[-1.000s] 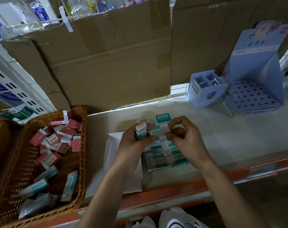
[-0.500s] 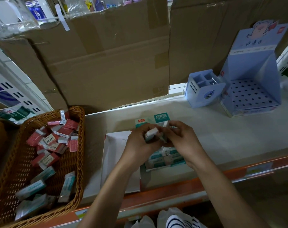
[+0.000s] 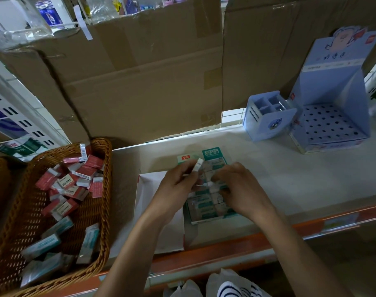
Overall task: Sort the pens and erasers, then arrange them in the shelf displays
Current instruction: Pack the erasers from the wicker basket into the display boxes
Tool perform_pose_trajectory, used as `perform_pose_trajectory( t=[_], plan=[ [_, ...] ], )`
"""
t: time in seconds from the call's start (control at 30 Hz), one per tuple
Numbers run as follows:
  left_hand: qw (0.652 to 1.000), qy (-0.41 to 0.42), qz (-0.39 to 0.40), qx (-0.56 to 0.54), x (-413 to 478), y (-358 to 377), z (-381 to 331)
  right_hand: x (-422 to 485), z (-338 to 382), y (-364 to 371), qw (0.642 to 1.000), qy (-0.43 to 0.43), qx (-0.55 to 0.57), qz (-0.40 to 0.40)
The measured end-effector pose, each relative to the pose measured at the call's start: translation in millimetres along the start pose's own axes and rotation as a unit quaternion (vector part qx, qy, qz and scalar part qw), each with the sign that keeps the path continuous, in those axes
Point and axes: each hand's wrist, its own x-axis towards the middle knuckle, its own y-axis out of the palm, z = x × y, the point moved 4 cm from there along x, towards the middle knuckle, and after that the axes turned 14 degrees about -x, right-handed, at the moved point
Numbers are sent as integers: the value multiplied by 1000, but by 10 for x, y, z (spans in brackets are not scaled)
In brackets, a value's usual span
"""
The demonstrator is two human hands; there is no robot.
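Erasers in glossy rectangular sleeves [image 3: 75, 181] are lying on a smooth white shelf [image 3: 290, 179]. Loose red and teal ones are filling a brown woven wicker basket [image 3: 15, 215], and teal-and-white ones are sitting in tight rows in a shallow card display box [image 3: 212, 152]. The left hand [image 3: 176, 189] is pinching a small white block eraser [image 3: 198, 164] above that box. The right hand [image 3: 242, 189] is curling its fingertips onto the rows, though its grip is unclear. Half a second ago both hands were meeting together; now they are parting.
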Motion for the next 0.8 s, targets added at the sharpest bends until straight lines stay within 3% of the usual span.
perform_pose_trajectory(
  t=[0.17,0.33,0.4,0.5,0.6,0.73,0.8],
  plan=[
    [991,56,-24,122,9,-104,23,8,-35,90,999,9,-5,-30],
    [977,63,-43,199,-4,-125,25,30,-35,76,999,13,-26,44],
    [972,61,-42,223,-15,-119,20,17,-24,8,999,15,-14,35],
    [971,64,-63,220,-17,-124,27,-1,24,-150,991,50,120,-21],
    [981,68,-96,157,-20,-116,4,-14,89,-187,952,89,293,6],
    [960,125,-69,242,-42,-38,-79,-28,180,-141,862,119,491,52],
    [948,144,-46,278,-59,-15,-109,-30,176,-126,856,138,497,35]
  ],
)
